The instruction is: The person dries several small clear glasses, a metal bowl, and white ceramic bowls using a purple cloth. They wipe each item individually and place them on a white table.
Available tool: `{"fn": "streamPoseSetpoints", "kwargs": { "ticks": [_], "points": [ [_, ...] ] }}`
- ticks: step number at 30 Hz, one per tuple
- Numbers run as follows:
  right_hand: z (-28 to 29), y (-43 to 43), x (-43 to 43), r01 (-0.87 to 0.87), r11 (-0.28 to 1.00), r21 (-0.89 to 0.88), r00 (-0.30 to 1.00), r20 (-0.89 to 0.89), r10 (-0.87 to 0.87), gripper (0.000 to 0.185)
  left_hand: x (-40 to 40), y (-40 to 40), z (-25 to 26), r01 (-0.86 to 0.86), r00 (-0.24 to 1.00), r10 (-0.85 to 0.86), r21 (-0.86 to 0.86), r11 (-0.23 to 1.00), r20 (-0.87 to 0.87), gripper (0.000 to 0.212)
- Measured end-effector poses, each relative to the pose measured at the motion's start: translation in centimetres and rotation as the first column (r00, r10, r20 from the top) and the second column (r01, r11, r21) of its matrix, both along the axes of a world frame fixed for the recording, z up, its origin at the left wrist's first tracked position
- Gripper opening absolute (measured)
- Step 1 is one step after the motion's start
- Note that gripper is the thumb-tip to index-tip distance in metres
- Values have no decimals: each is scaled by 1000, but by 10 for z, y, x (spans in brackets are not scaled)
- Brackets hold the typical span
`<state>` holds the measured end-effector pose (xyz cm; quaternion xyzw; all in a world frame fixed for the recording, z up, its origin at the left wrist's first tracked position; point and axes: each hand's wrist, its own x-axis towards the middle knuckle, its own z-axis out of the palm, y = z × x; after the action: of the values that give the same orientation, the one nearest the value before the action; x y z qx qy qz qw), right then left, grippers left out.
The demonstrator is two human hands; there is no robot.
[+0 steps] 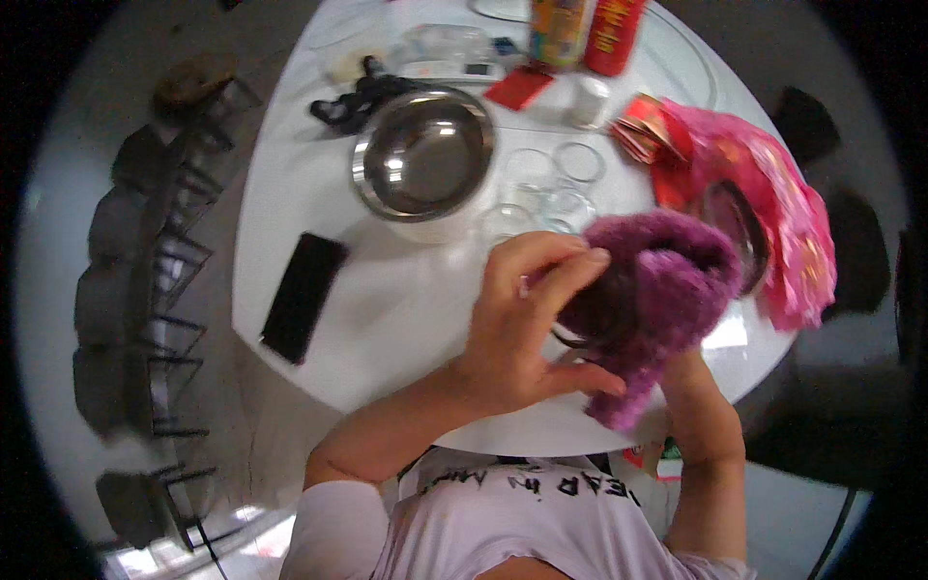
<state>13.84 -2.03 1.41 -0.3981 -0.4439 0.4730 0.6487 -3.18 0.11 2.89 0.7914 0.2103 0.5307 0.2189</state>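
My left hand (515, 326) has its fingers and thumb spread around a dark, round-rimmed object (598, 312), partly wrapped in a fluffy purple cloth (681, 290). My right hand (681, 366) is behind and under that cloth and bears it up; its fingers are hidden. What the dark object is cannot be made out. Both hands are over the near right part of a white table (406, 304). Just beyond them several clear glass vessels (580, 162) are grouped. To their left is a shiny stainless steel bowl (428, 159).
A black phone (304, 297) lies at left. Farther back are a black strap-like item (348, 105), a white device (449, 70), a red packet (518, 87), a white jar (589, 101) and a red can (612, 36). A pink plastic bag (783, 217) lies right. Dark chairs (109, 304) line the left.
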Motion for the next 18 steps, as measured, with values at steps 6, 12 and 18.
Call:
{"fn": "streamPoseSetpoints", "kwargs": {
  "ticks": [6, 12, 18],
  "points": [
    [17, -8, 4, -287, 958, -18, 955, 67, 288, 41, 6, 4, -12, 33, 998, -34, -20, 999, -48, 75],
    [21, -5, 11, -92, 946, 310, 904, 423, -51, 35, 5, 2, -19, 132, 991, -131, -54, 990, 28, 74],
    [0, 13, 56, 293, 801, 522, 731, 418, -540, 36, 7, -3, -15, 301, 928, -207, -293, 908, 311, 92]
  ]
}}
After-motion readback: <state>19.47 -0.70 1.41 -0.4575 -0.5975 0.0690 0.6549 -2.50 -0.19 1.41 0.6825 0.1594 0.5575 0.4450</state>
